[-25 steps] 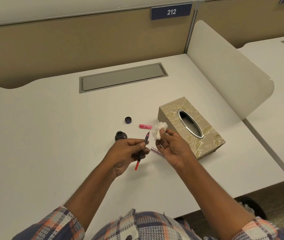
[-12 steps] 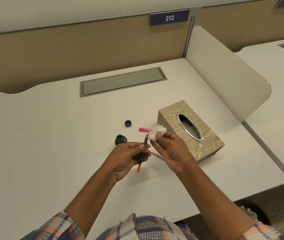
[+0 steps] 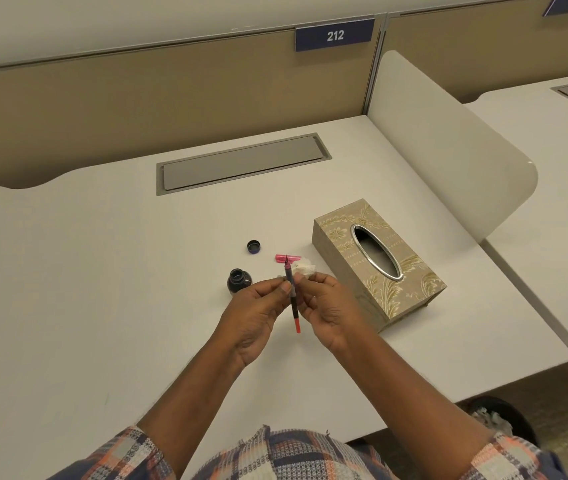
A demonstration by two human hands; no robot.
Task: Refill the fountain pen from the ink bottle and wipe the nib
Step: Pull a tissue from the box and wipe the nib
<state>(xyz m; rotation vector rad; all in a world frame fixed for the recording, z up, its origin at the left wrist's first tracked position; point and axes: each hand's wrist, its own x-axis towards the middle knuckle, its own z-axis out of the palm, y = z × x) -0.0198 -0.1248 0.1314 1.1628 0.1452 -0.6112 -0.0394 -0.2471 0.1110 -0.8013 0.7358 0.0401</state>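
Observation:
My left hand (image 3: 258,313) grips the fountain pen's inner section (image 3: 292,292), held nearly upright with the nib pointing away and a red end pointing toward me. My right hand (image 3: 327,306) pinches a crumpled white tissue (image 3: 304,265) right beside the nib. Just left of my left hand stands the open dark ink bottle (image 3: 238,279). Its dark lid (image 3: 254,246) lies farther back on the desk. A pink pen part (image 3: 284,258) lies on the desk behind the nib, partly hidden by it.
A beige and gold tissue box (image 3: 379,265) stands right of my hands. A grey cable hatch (image 3: 241,164) is set into the white desk (image 3: 102,271). A curved divider (image 3: 448,150) bounds the desk on the right. A bin (image 3: 497,417) sits below the front edge.
My hands have come closer together. The pen has swung from a slant to nearly upright, and the tissue has moved left up against the nib.

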